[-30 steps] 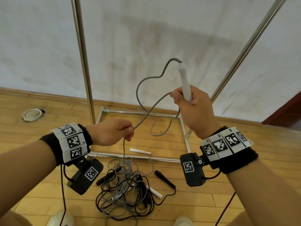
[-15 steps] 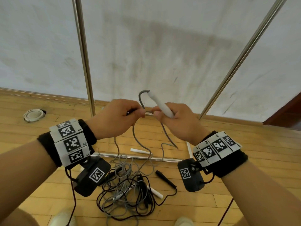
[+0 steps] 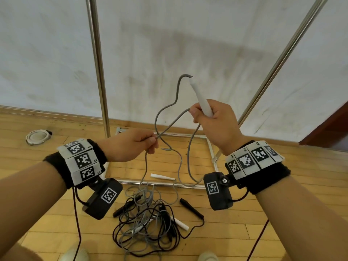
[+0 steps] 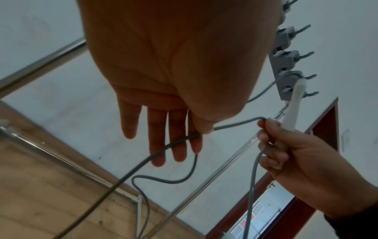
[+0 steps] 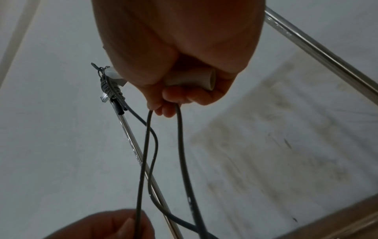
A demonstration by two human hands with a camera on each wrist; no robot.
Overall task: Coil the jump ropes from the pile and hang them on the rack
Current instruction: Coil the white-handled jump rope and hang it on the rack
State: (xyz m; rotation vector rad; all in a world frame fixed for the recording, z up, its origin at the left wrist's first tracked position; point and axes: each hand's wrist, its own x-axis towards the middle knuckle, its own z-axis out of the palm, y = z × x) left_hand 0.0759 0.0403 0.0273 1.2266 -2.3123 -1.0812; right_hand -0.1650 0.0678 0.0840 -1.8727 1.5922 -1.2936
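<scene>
The metal rack point(image 3: 98, 72) stands against the wall, its base frame on the wooden floor point(image 3: 282, 213). In front of it lies the pile point(image 3: 148, 232) of tangled grey and black jump ropes. The right hand point(image 3: 214, 125), raised, is curled round a white handle point(image 3: 200, 99) and a loop of the grey rope point(image 3: 165, 110). Lower, the left hand point(image 3: 130, 146) pinches that rope between thumb and forefinger, its other fingers straight.

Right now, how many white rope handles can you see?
3: the held handle in the right hand; a loose handle on the floor inside the rack base; a third handle in the pile. Others may be buried.
</scene>
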